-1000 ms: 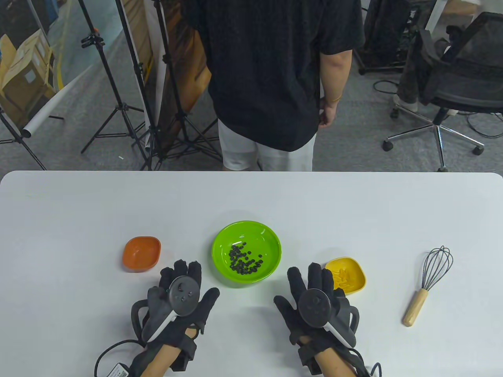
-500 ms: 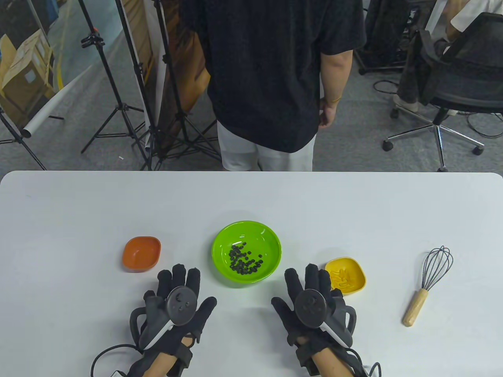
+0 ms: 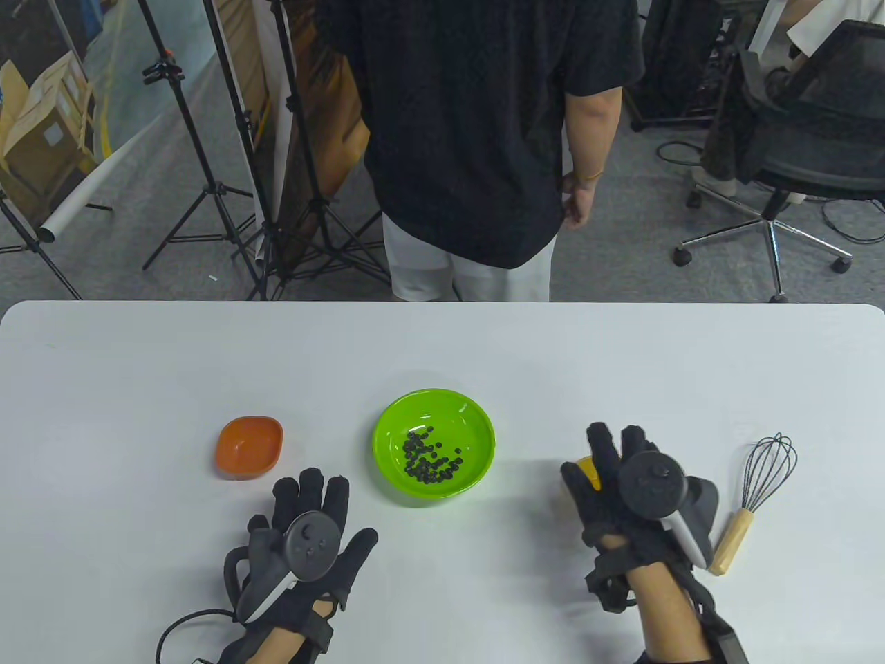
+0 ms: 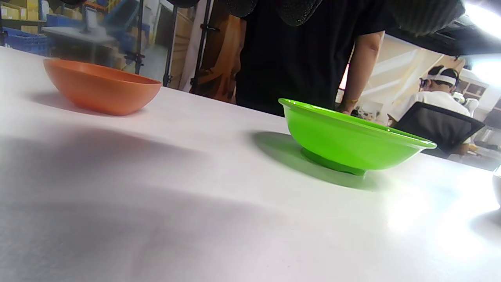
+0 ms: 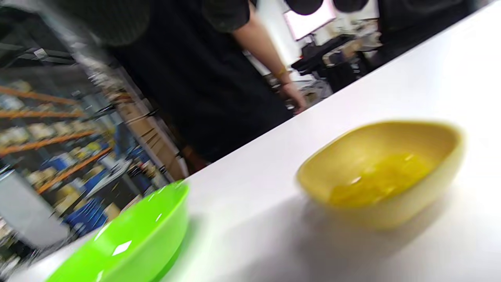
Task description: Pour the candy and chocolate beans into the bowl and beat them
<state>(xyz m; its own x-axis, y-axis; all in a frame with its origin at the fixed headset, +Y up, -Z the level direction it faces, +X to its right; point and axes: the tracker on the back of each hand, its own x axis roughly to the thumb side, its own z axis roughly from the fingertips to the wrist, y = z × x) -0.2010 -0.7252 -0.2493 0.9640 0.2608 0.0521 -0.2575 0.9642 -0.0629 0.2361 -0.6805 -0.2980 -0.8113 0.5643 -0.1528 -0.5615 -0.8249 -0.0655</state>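
Two gloved hands are nearest us: our left hand [image 3: 314, 529] lies flat with fingers spread, our right hand [image 3: 622, 484] hovers fingers extended over the yellow candy bowl [image 5: 381, 172], holding nothing. Beyond sit the green bowl [image 3: 434, 443] with chocolate beans [image 3: 429, 460], an orange bowl [image 3: 249, 447] and a whisk [image 3: 753, 498].

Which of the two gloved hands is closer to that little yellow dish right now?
The right. The right hand hovers directly over the yellow dish, hiding most of it. The left hand lies far across the table, past the green bowl, near the orange dish.
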